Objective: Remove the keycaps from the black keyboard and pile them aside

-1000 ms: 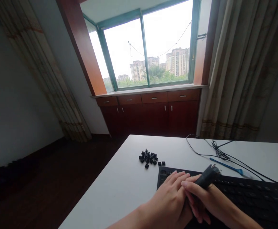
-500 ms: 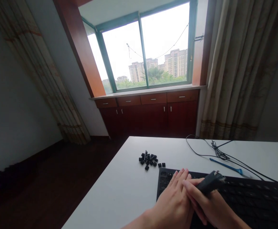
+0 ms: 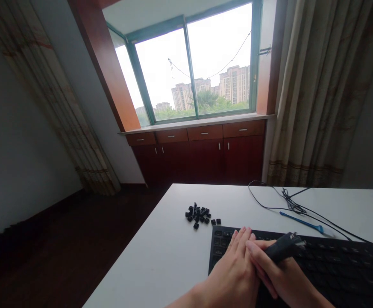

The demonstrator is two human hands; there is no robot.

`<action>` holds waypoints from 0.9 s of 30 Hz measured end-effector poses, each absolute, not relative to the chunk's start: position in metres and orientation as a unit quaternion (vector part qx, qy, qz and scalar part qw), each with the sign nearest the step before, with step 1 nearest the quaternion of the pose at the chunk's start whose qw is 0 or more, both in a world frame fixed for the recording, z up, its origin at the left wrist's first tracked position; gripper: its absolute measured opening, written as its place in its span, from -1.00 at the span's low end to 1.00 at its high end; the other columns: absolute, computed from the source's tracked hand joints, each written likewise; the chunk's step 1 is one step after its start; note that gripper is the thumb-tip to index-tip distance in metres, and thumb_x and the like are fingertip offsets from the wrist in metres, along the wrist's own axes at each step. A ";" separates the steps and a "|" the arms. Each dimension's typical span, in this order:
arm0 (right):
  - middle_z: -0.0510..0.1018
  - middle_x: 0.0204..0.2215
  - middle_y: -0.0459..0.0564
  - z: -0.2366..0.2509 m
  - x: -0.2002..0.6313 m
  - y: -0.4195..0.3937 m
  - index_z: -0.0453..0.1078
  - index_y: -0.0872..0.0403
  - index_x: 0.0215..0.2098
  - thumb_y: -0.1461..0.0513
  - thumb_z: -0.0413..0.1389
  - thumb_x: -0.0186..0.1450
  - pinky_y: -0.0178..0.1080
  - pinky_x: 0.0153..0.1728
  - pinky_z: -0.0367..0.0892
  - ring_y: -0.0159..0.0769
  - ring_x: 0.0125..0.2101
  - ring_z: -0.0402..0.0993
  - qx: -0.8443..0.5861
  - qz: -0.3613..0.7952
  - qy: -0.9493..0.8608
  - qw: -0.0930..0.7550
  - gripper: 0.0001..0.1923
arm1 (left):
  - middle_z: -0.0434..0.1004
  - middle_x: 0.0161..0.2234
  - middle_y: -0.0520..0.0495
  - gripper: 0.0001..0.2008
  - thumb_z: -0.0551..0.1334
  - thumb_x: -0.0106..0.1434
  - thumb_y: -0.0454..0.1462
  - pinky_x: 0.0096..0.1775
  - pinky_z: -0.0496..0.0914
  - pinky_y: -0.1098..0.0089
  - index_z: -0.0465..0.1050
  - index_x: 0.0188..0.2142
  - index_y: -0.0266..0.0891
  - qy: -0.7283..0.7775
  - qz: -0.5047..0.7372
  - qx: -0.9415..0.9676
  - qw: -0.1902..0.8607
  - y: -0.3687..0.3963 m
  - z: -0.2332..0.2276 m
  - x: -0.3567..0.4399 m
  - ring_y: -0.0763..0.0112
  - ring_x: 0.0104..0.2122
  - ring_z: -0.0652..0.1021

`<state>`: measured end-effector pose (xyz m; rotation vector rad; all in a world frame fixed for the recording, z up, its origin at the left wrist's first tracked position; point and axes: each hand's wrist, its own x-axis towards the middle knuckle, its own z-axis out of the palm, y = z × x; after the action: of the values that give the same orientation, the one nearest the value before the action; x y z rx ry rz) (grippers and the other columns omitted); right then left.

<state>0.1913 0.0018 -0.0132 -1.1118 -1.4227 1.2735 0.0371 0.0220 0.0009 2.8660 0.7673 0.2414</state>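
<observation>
A black keyboard (image 3: 317,265) lies on the white table (image 3: 160,256). It is the big thing near the bottom, and it is a good mark for finding the rest.

The left hand (image 3: 234,273) lies flat on the left end of the keyboard. Its fingers are straight and close together, and it holds nothing. The right hand (image 3: 279,278) is just beside it, also over the keyboard, and the two hands touch. The right hand is curled around a small black tool (image 3: 284,249). The tool sticks up and out of the fingers, pointing away to the right, with a bit of shiny metal at its tip. The tip is just over the keys. I cannot tell if it touches a key.

To the left of the keyboard and a bit farther away, a little pile of black keycaps (image 3: 201,215) sits on the table. Two more caps lie right next to the keyboard's far left corner.

Behind the keyboard, on the right side, a thin blue tool (image 3: 304,222) lies flat on the table. A black cable (image 3: 279,203) curls across the table near it.

Far behind the keyboard, past the table, there is a big window (image 3: 192,68) with dark wooden cabinets (image 3: 202,149) under it.
</observation>
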 end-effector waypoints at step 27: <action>0.19 -0.80 -0.20 0.027 0.203 0.004 0.21 0.06 -0.66 0.04 0.07 0.37 -0.37 -0.71 -0.01 -0.49 -0.76 0.08 -0.451 0.527 -0.476 0.541 -0.50 | 0.54 -0.36 -0.04 -0.70 0.20 0.42 -0.07 -0.25 0.39 0.39 0.50 -0.30 -0.24 0.159 0.192 0.967 0.053 0.052 0.032 -0.009 0.41 -0.37 0.50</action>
<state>0.2030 0.0042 0.0272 -1.0705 -1.1308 1.2513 -0.0085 0.0523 0.0318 2.9394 0.4829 0.5850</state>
